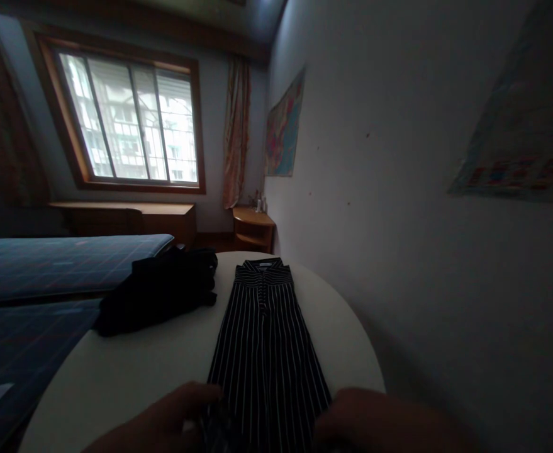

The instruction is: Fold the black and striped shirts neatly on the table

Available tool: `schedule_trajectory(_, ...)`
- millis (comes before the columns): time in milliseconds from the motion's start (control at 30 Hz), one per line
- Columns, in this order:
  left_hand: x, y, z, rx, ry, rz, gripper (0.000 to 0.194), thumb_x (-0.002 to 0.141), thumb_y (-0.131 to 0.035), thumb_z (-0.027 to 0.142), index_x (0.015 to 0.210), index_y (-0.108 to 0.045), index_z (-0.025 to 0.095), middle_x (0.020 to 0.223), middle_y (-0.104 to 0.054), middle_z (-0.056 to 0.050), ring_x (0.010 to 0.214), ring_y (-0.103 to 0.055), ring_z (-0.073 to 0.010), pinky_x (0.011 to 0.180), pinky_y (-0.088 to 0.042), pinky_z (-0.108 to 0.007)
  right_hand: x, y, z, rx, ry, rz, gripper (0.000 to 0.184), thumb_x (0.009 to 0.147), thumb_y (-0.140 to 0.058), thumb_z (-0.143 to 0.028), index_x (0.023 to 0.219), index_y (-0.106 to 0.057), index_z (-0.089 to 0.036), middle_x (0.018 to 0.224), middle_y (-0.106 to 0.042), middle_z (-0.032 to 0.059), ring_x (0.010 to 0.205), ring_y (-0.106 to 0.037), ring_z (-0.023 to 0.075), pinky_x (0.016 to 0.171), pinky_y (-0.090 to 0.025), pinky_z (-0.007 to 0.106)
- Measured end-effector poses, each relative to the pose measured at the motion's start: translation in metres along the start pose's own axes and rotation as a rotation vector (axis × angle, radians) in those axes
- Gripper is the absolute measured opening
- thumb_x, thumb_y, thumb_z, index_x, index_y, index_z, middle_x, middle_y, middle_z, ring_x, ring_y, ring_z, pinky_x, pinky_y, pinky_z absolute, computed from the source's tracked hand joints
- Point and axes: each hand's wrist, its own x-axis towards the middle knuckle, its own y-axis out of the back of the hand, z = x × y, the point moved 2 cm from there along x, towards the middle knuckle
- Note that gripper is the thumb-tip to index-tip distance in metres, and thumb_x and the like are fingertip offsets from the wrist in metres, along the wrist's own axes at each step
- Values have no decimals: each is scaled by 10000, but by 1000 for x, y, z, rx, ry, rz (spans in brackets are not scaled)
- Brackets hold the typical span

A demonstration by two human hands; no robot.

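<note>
A black shirt with thin white stripes (267, 340) lies lengthwise on a round white table (129, 377). Its sides are folded in, and the collar with its front placket points to the far edge. At the near left side of the shirt, my left hand (172, 418) grips the cloth between thumb and fingers. On the opposite side, my right hand (365, 418) is closed on the shirt's near right edge, its fingertips dark and partly hidden. The near end of the shirt runs out of the picture.
A heap of black cloth (163, 289) rests on the table's left side. Left of the table is a bed with a blue checked cover (68, 264). A white wall (375, 251) runs close along the right. A wooden corner shelf (253, 217) stands farther back.
</note>
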Motion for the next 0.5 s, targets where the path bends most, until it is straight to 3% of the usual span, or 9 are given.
schedule_trajectory(67,14,8,10,-103,-59,102,483,812,-657,538,1212,-679,267,1250,-665,-69,1139,-576,-293,1025,-437,-414,3,29,-3,-80,11,92,203,676,-555,-111,793,-697,-197,690,-630,-19,619,-576,118,532,-350,203)
schedule_trajectory(133,36,14,23,-220,-153,149,490,812,-631,600,1097,-728,213,1082,-720,-78,1016,-614,-292,940,-483,-417,12,51,4,-127,-5,160,146,693,-530,-110,731,-656,-175,638,-582,-28,582,-536,105,530,-336,209)
schedule_trajectory(267,83,30,43,-395,-219,313,455,757,-704,569,974,-746,171,900,-735,-61,911,-642,-280,839,-505,-362,38,89,27,-97,-41,187,96,726,-521,-130,692,-603,-167,591,-518,-49,536,-471,86,510,-320,206)
schedule_trajectory(400,126,48,45,-503,-217,437,433,732,-726,501,992,-734,154,941,-744,-61,929,-659,-275,833,-498,-325,68,124,48,-121,-40,258,105,756,-522,-155,703,-612,-154,595,-501,-46,544,-452,90,523,-317,222)
schedule_trajectory(500,156,56,34,-515,-173,488,459,694,-722,480,1007,-725,145,960,-750,-64,955,-666,-280,851,-500,-329,96,136,70,-177,-35,313,125,768,-534,-161,745,-654,-142,612,-536,-35,566,-465,100,546,-323,232)
